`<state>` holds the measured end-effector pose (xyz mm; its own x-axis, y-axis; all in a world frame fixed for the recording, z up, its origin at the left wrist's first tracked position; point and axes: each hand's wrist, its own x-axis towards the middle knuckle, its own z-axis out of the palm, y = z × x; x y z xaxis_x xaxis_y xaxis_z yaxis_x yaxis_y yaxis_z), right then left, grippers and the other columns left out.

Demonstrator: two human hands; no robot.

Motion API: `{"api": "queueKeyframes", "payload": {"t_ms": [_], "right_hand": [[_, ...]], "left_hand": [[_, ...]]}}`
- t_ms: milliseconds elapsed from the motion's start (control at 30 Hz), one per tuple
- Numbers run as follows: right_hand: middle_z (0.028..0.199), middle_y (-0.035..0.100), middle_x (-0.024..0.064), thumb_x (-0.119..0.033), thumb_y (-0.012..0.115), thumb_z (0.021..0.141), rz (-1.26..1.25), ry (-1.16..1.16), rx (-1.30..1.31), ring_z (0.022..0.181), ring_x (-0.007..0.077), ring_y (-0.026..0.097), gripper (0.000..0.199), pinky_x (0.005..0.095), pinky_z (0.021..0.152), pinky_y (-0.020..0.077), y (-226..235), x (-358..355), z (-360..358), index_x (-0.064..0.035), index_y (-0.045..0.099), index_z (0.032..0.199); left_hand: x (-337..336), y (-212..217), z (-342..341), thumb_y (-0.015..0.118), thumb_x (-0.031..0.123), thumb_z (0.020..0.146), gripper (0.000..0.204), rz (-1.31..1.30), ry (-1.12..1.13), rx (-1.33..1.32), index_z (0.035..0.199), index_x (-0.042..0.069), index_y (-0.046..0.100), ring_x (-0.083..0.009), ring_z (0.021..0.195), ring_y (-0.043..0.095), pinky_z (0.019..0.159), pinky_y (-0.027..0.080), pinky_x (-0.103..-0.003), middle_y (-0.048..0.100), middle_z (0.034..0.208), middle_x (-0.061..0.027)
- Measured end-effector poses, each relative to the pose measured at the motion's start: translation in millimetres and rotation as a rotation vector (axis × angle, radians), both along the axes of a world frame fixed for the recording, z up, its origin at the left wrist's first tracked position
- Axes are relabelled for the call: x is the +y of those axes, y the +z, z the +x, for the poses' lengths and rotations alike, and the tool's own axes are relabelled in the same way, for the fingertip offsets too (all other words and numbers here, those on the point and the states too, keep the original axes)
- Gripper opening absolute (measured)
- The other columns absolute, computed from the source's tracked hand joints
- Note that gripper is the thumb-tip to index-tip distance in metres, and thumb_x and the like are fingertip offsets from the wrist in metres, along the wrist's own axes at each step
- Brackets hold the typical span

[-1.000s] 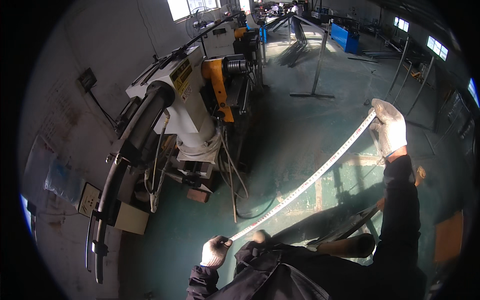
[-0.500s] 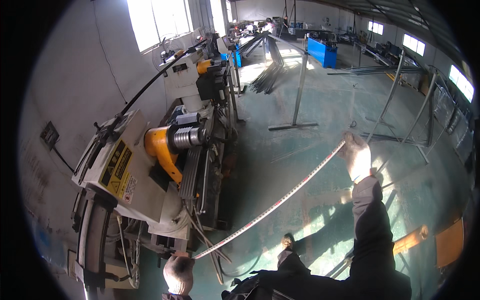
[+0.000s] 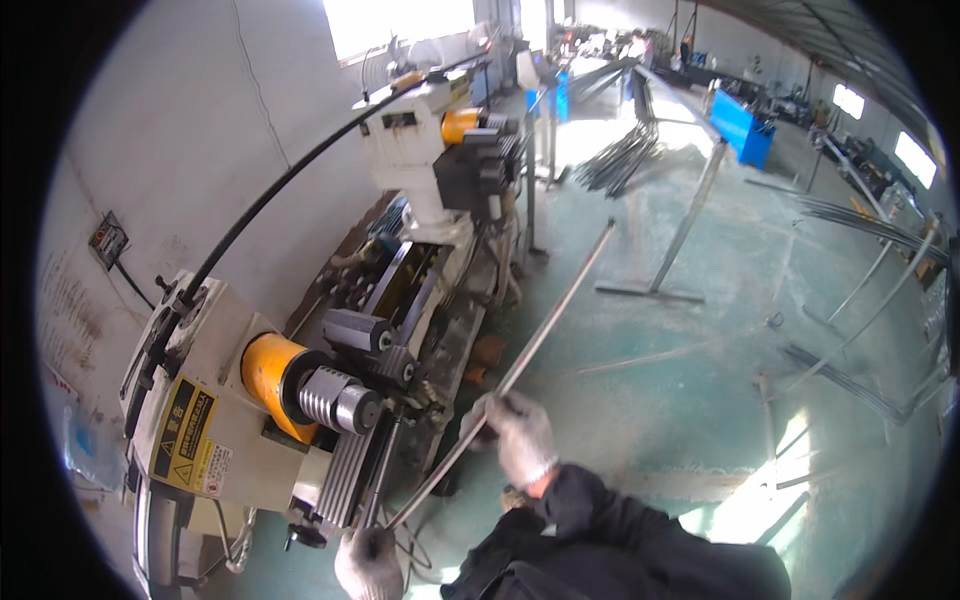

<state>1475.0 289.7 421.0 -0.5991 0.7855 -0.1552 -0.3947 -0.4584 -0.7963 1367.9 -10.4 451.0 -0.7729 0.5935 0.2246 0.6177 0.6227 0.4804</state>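
Closest in, the left hand (image 3: 367, 562), gloved in white, is clamped around the near end of the long metal rod (image 3: 520, 360), down by the bottom edge of the view and right beside the front end of the machine. A little further up, the right hand (image 3: 520, 440), also gloved, is wrapped around the rod partway along its length, fingers curled over it. That is a real change: a second ago the right arm was stretched far out toward the rod's far end with the rod slung across open floor, and now that hand has slid in close and the rod has swung round to lie alongside the bending machine (image 3: 330, 380), its near end just beside the yellow drum and ribbed roller (image 3: 335, 395). So the rod looks lined up with the machine rather than merely carried. Beyond, the rod's far tip points up toward a metal stand (image 3: 680, 235) on the green floor (image 3: 700, 420); further back, bundles of rods (image 3: 620, 160) and a blue bin (image 3: 745, 125).
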Motion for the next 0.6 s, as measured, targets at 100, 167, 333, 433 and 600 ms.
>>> {"api": "queueKeyframes", "payload": {"t_ms": [100,167,333,433,600], "right_hand": [[0.094,0.080,0.0119,-0.032,0.066,0.120,-0.081,-0.095,0.019,0.082,0.0258,0.080,0.029,0.0383,0.075,0.0641,-5.2,98.1,-38.3,-0.0039,0.073,0.113],[0.092,0.079,0.0107,-0.034,0.066,0.120,-0.009,-0.108,-0.056,0.081,0.0255,0.079,0.031,0.0395,0.074,0.0632,-5.4,181.8,-52.8,-0.0051,0.073,0.111],[0.093,0.079,0.0109,-0.031,0.068,0.119,-0.016,-0.101,-0.029,0.081,0.0259,0.078,0.029,0.0397,0.071,0.0618,-9.5,353.8,-96.0,-0.0033,0.073,0.115],[0.096,0.079,0.0119,-0.028,0.069,0.119,0.051,0.023,0.033,0.083,0.0265,0.078,0.026,0.0415,0.075,0.0625,-16.0,425.0,-130.0,-0.0019,0.072,0.116],[0.098,0.077,0.0145,-0.027,0.069,0.119,-0.101,0.071,0.172,0.088,0.0294,0.077,0.027,0.0444,0.080,0.0640,-17.1,529.5,-178.1,0.0001,0.073,0.118]], "left_hand": [[33.3,-4.8,-23.4,0.081,0.029,0.107,0.022,-0.035,0.053,-0.052,0.113,0.008,0.087,-0.0390,0.092,0.080,0.084,0.063,-0.047,0.083,0.098,-0.0188],[43.2,-8.0,-32.5,0.082,0.030,0.107,0.024,-0.027,0.113,-0.121,0.115,0.008,0.087,-0.0377,0.093,0.081,0.085,0.063,-0.046,0.084,0.100,-0.0183],[57.7,3.5,-56.5,0.080,0.017,0.111,0.017,0.122,0.208,-0.070,0.111,0.001,0.083,-0.0272,0.097,0.078,0.087,0.062,-0.042,0.082,0.102,-0.0142],[83.5,12.2,-54.3,0.080,0.012,0.110,0.012,-0.001,0.311,0.115,0.110,-0.001,0.081,-0.0241,0.094,0.075,0.083,0.061,-0.040,0.077,0.098,-0.0124],[151.9,9.1,-14.1,0.067,0.023,0.113,0.021,-0.240,0.387,0.338,0.115,0.009,0.082,-0.0394,0.105,0.077,0.093,0.063,-0.050,0.080,0.113,-0.0174]]}}
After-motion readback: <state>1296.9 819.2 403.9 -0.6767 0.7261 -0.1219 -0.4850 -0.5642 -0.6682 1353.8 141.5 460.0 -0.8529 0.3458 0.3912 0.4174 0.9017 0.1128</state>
